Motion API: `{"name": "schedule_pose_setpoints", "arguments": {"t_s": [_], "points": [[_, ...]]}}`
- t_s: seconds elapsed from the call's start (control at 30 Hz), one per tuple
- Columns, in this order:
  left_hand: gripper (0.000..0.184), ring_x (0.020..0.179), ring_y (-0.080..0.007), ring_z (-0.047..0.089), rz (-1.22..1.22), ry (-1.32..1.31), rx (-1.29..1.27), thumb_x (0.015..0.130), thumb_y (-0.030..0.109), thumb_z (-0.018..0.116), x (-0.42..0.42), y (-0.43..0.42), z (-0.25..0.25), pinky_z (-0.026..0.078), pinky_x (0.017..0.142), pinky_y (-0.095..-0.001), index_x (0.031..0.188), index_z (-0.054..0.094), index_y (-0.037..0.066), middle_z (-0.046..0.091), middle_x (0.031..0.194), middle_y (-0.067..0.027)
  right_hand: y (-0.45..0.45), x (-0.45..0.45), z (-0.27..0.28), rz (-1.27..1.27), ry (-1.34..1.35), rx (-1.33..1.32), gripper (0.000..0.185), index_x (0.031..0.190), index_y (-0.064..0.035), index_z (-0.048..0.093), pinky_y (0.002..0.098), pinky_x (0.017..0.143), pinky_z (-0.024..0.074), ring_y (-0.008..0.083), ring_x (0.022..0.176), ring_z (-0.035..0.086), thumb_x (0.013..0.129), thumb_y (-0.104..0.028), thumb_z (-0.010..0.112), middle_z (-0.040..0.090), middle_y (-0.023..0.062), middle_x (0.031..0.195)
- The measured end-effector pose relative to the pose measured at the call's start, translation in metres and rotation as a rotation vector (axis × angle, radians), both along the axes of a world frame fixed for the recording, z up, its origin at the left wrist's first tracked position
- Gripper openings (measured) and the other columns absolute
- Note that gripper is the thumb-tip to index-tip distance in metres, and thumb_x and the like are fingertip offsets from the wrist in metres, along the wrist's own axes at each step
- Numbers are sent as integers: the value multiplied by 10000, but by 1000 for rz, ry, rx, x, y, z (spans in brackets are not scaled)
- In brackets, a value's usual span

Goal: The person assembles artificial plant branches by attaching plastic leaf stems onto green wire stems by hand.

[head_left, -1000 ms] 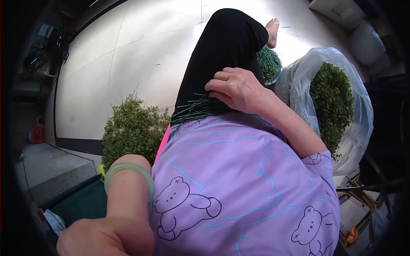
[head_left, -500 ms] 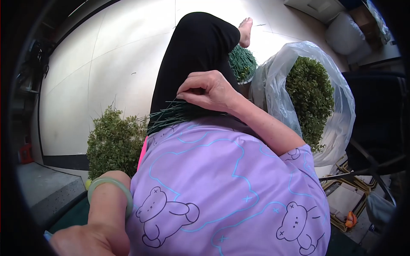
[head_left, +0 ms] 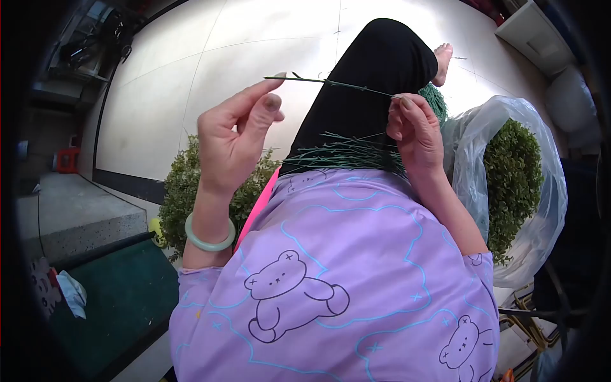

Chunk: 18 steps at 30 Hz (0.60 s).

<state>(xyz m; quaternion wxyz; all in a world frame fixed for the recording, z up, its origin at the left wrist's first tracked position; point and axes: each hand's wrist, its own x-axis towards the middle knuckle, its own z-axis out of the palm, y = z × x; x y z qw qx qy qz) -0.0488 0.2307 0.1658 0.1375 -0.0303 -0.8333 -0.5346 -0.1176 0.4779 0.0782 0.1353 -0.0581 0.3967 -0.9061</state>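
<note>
And there's the stem pile [head_left: 350, 153], lying across the person's lap [head_left: 337, 121]! Beyond it in view, a single stem [head_left: 356, 86] spans from the left hand [head_left: 229, 137], off the pile's left side, to the right hand [head_left: 417, 130], over at its right end. Left of the pile sits a leafy clump [head_left: 181, 197]; farther left comes the step [head_left: 83, 197], then the stool [head_left: 68, 160]. Swing right of the pile: here's the bag [head_left: 459, 146], with foliage [head_left: 511, 178] inside it! Beyond the pile to the right, a stem bundle [head_left: 435, 102], and the foot [head_left: 443, 63] just past that.
</note>
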Motion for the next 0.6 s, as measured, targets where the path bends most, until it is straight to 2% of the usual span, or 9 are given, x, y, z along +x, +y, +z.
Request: {"name": "schedule_pose_setpoints", "arguments": {"t_s": [0.1, 0.13, 0.23, 0.3, 0.4, 0.43, 0.5, 0.57, 0.6], "points": [[387, 765, -130, 603, -73, 263, 153, 909, 269, 527, -15, 16, -11, 441, 611, -206, 1155, 560, -27, 648, 949, -135, 2, 4, 5, -27, 72, 69, 122, 933, -23, 632, 170, 473, 321, 34, 552, 451, 867, -110, 577, 603, 34, 755], [339, 935, -159, 598, -138, 226, 321, 878, 156, 577, -14, 23, -6, 465, 828, -253, 1172, 552, -10, 633, 1035, -147, 3, 7, 7, -51, 66, 104, 121, 927, -22, 634, 170, 473, 320, 34, 551, 449, 866, -110, 579, 604, 33, 754], [388, 944, -207, 609, -249, 241, 615, 934, 246, 471, -25, 49, -9, 496, 845, -327, 1203, 503, -32, 632, 1013, -159, 15, 17, 14, -85, 61, 184, 123, 893, -17, 640, 164, 495, 348, 31, 578, 474, 872, -120, 576, 607, 21, 749], [478, 893, -218, 624, -129, 160, 834, 953, 323, 399, -32, 74, 10, 508, 833, -383, 1260, 423, -42, 638, 879, -113, 36, 25, 22, 28, 174, 395, 100, 883, -51, 649, 198, 528, 413, 83, 605, 540, 838, -133, 613, 627, 27, 749], [517, 643, -140, 545, -367, 409, 615, 952, 354, 387, -46, 74, 27, 515, 790, -387, 1281, 389, -45, 523, 654, -38, 109, 30, 16, -358, 853, 1395, 108, 886, -93, 653, 259, 579, 466, 153, 653, 595, 784, -127, 651, 639, 37, 766], [514, 561, -111, 488, -458, 543, 436, 952, 358, 389, -46, 71, 33, 523, 747, -366, 1268, 410, -47, 470, 598, -21, 144, 27, 3, -561, 851, 1573, 155, 886, -116, 653, 306, 610, 485, 201, 688, 610, 732, -118, 673, 637, 45, 782], [418, 558, -76, 478, -415, 547, 11, 935, 279, 451, -34, 80, 39, 470, 645, -254, 1173, 509, -60, 595, 791, -83, 227, 32, -29, -708, 409, 1633, 198, 926, -105, 644, 314, 678, 495, 213, 762, 615, 731, -134, 667, 639, 54, 837], [311, 588, -56, 504, -442, 487, -276, 908, 179, 523, -25, 96, 45, 433, 592, -182, 1084, 587, -69, 662, 960, -136, 311, 60, -64, -756, 286, 2277, 312, 1020, -128, 610, 361, 798, 468, 246, 916, 580, 724, -211, 665, 593, 62, 1021], [236, 631, -56, 540, -478, 385, -289, 848, 104, 600, -27, 103, 41, 415, 575, -164, 1029, 629, -45, 664, 966, -135, 339, 80, -90, -574, 80, 2372, 307, 1013, -143, 613, 365, 795, 469, 249, 916, 579, 720, -217, 667, 586, 61, 1028]]}}
